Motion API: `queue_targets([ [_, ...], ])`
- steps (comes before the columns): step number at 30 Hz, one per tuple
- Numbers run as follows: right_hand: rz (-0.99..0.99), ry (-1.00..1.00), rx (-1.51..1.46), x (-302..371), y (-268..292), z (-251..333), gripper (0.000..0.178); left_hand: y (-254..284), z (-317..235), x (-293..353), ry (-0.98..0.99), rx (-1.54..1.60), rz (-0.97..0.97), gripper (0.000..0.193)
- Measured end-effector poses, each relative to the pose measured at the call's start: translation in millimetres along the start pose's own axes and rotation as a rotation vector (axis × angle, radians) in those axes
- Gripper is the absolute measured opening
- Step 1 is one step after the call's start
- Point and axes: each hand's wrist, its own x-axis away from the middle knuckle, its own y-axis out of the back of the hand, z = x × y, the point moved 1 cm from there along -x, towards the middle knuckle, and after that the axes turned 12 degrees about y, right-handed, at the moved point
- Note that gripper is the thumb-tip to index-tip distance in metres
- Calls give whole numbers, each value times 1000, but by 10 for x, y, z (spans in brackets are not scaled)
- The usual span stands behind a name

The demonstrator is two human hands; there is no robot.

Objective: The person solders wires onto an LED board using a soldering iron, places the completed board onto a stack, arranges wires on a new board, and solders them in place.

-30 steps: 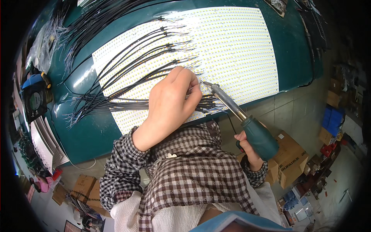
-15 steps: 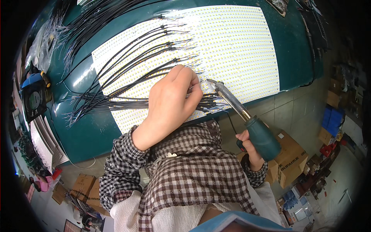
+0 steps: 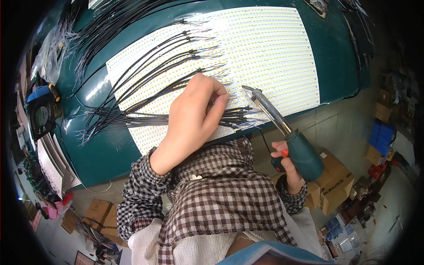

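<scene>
A white LED board sheet (image 3: 274,53) with rows of small yellow chips lies on the green table. My left hand (image 3: 194,115) is over its lower middle, thumb and fingers pinched together; whatever is between the fingertips is hidden. Black cables (image 3: 145,119) pass beneath this hand, and their thin stripped wire ends (image 3: 254,115) come out to its right. In my right hand (image 3: 289,170) is a green-handled soldering gun (image 3: 304,154) with a red trigger. Its dark tip (image 3: 247,88) points up and left, just right of my left fingertips and apart from them.
More black cables (image 3: 115,26) lie in a bundle at the far left, near a clear plastic bag (image 3: 46,62). A blue and black device (image 3: 40,108) stands at the table's left edge. Cardboard boxes (image 3: 333,181) sit on the floor at the right.
The soldering gun's tip has shifted slightly right, away from my left fingertips. My right hand has moved a little with it, and the red trigger now shows. My left hand is nearly still.
</scene>
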Motion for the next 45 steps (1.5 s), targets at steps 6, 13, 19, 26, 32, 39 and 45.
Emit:
queue_targets([
  [6,-36,-10,-48,34,50,-10,65,27,-16,-44,-6,-64,34,9],
  [13,-21,-18,-28,4,74,2,66,52,0,-42,-34,-69,72,10],
  [19,-34,-21,-41,14,89,-8,67,-12,-44,-49,-4,-22,15,10],
  [26,-51,-52,-46,57,93,16,68,-3,-37,-94,47,-40,37,7],
  [32,51,41,63,52,122,-28,58,17,-27,-122,29,-58,81,6],
  [39,99,23,146,91,114,-61,58,-14,-40,-105,17,-44,35,6],
  [45,51,-3,74,107,105,-62,59,-31,-31,-102,-22,-90,20,7],
])
